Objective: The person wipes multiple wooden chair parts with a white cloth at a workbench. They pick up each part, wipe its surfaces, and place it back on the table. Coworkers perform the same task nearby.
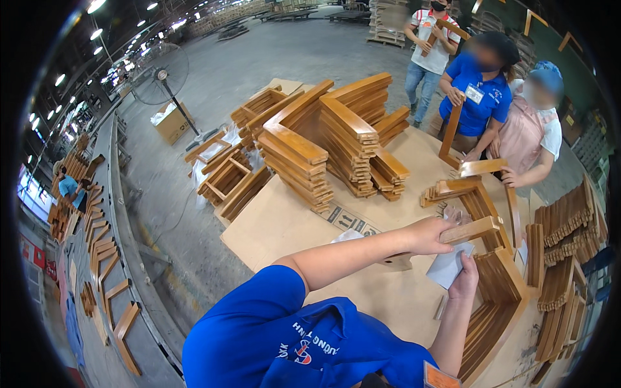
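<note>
My left hand (427, 236), its arm stretched across my front, is closed around a brown wooden frame piece (477, 229). Just below that piece, my right hand (467, 279) grips a folded white sheet (446, 268) between thumb and fingers. Whether the sheet touches the wood, I cannot tell. Part of the frame piece is hidden behind my left hand and forearm. Right of my right hand lies a stack of L-shaped wooden frames (508, 275). More angled frames (480, 199) lie beyond my hands.
Tall stacks of L-shaped frames (294, 152) stand on the cardboard-covered table (272, 226). Across it, a person in blue (475, 84) and one in a pink apron (527, 132) handle frames. Further stacks (563, 220) rise at right. A conveyor (132, 258) runs at left, near a fan (162, 74).
</note>
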{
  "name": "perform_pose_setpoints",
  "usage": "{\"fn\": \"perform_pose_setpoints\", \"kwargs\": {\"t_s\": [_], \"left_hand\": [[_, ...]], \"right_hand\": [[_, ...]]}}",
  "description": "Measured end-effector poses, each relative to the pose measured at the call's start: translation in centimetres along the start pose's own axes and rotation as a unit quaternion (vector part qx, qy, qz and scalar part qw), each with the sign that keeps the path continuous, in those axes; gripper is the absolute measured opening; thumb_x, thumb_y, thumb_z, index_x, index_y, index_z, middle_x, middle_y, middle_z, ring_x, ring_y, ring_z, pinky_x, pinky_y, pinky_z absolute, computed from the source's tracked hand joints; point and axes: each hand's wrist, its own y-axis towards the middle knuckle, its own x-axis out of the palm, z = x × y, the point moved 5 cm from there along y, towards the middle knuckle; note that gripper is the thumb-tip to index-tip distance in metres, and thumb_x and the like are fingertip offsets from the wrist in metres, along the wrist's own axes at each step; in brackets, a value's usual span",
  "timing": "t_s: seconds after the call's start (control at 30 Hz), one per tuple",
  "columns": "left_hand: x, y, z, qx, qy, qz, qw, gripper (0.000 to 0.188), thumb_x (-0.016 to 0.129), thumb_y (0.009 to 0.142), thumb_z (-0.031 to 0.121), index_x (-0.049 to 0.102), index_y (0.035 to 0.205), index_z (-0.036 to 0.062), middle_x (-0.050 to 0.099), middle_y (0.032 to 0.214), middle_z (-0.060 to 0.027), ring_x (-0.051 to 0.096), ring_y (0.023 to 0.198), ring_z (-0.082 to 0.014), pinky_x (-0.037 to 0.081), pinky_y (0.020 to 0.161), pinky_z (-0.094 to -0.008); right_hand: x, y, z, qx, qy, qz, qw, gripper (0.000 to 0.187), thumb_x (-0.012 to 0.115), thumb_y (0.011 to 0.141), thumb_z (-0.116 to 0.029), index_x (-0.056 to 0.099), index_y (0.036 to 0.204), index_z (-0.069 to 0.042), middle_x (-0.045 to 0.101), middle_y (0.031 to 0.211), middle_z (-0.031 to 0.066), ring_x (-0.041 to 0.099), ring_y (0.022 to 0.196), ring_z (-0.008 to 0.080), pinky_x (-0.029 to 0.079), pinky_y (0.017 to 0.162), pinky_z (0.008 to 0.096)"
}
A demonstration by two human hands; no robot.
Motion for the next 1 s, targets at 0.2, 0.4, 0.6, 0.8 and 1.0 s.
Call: {"fn": "perform_pose_setpoints", "kwargs": {"t_s": [0.2,0.4,0.6,0.8,1.0], "left_hand": [[0.3,-0.3,-0.5,-0.012,-0.023,0.020,0.999,0.052,0.068,0.076,0.020,0.055,0.122,-0.0001,0.066,0.101,-0.0198,0.064,0.094,-0.0299,0.050,0.086,-0.0357],[0.5,-0.4,-0.1,0.059,-0.021,0.029,0.998,0.054,0.070,0.076,0.018,0.054,0.122,-0.0038,0.058,0.117,-0.0204,0.055,0.112,-0.0301,0.045,0.094,-0.0365],[1.2,-0.4,-0.5,-0.040,-0.128,-0.005,0.991,0.054,0.070,0.079,0.018,0.052,0.123,-0.0059,0.053,0.125,-0.0225,0.053,0.116,-0.0314,0.043,0.098,-0.0371],[0.5,-0.5,0.9,0.010,-0.021,-0.003,1.000,0.051,0.068,0.082,0.018,0.052,0.123,-0.0055,0.048,0.132,-0.0209,0.048,0.122,-0.0310,0.038,0.102,-0.0368],[0.5,-0.3,1.3,-0.012,-0.022,-0.023,0.999,0.051,0.066,0.081,0.018,0.052,0.124,-0.0045,0.046,0.135,-0.0199,0.046,0.124,-0.0309,0.037,0.102,-0.0379]], "right_hand": [[-0.7,0.2,0.9,0.142,-0.022,-0.050,0.988,0.047,0.052,0.093,-0.023,0.043,0.130,0.003,0.054,0.125,0.0140,0.054,0.113,0.0279,0.043,0.099,0.0422],[0.0,0.5,-3.0,-0.091,0.051,-0.008,0.995,0.052,0.053,0.092,-0.026,0.041,0.132,0.004,0.052,0.128,0.0163,0.053,0.116,0.0294,0.042,0.100,0.0433],[-0.4,-1.0,-1.3,0.120,0.026,0.056,0.991,0.033,0.047,0.096,-0.014,0.048,0.125,0.003,0.059,0.117,0.0138,0.058,0.107,0.0246,0.045,0.095,0.0388],[-1.8,-0.4,-7.0,-0.070,0.082,0.076,0.991,0.034,0.048,0.097,-0.021,0.051,0.121,0.002,0.060,0.115,0.0131,0.059,0.105,0.0238,0.046,0.094,0.0387],[-1.9,-0.6,-6.8,-0.068,0.045,0.078,0.994,0.035,0.047,0.097,-0.023,0.050,0.121,0.003,0.060,0.115,0.0143,0.059,0.106,0.0251,0.046,0.094,0.0395]]}}
